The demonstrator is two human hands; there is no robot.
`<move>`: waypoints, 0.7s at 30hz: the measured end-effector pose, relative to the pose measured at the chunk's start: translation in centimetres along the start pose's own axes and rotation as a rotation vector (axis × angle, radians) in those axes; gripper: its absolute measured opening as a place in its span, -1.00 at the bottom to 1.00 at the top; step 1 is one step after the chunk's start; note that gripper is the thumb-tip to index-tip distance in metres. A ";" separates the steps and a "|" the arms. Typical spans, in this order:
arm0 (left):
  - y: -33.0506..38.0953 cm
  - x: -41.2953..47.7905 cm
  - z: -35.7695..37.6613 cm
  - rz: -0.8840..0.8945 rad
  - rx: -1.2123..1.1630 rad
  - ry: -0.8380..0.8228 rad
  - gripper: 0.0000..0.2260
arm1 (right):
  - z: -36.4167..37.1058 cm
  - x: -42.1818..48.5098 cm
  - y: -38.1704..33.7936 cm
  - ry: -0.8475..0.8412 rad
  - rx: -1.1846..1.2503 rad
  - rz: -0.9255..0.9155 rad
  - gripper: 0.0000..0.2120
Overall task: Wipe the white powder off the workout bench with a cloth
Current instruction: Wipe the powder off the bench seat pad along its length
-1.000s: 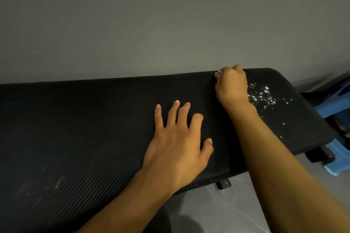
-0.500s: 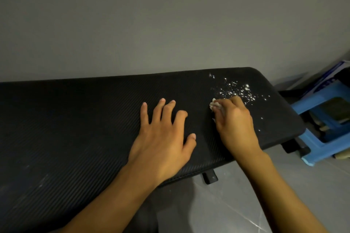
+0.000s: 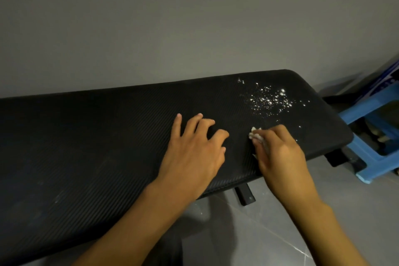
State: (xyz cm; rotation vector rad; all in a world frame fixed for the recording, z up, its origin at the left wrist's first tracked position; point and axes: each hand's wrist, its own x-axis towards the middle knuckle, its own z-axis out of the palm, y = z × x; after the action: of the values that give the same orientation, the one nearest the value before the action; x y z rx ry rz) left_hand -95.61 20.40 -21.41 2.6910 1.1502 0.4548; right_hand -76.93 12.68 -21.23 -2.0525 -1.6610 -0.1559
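Head view, mid-wipe: right hand [image 3: 280, 153] has its grip clutching the cloth [image 3: 255, 135], left hand [image 3: 192, 153] rests flat on the workout bench [image 3: 108, 136]; the next stroke should cross the white powder [image 3: 269, 99].

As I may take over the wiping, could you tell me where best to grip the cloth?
Probably pinch the crumpled white tuft of the cloth from above, on its left side, where it pokes out; the right hand grips and covers the rest.

I have one view, worn on the head, facing forward and down onto the bench [image 3: 97, 140] against the wall [image 3: 194, 17]. It sits close and wide-angled, with the floor [image 3: 280, 222] below.
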 end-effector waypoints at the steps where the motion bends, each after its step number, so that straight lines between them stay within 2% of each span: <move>1: 0.5 0.2 0.3 0.008 -0.001 0.002 -0.65 | -0.2 -0.2 0.0 -0.015 0.012 -0.029 -0.80; 8: 4.4 3.6 1.4 -0.048 -0.029 -0.024 -0.60 | 1.6 5.8 1.7 0.001 -0.041 0.032 -0.78; 15: 4.1 4.0 2.7 -0.056 -0.045 0.012 -0.58 | -0.1 2.1 2.3 -0.010 0.028 -0.001 -0.82; 21: 4.2 4.0 2.5 -0.056 -0.063 -0.004 -0.57 | 2.7 8.5 2.3 0.037 -0.035 0.120 -0.76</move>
State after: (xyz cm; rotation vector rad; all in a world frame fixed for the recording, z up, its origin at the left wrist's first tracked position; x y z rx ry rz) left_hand -89.35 20.31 -21.74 2.5977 1.1867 0.4684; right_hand -73.18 21.12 -20.98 -2.1555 -1.5186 -0.1830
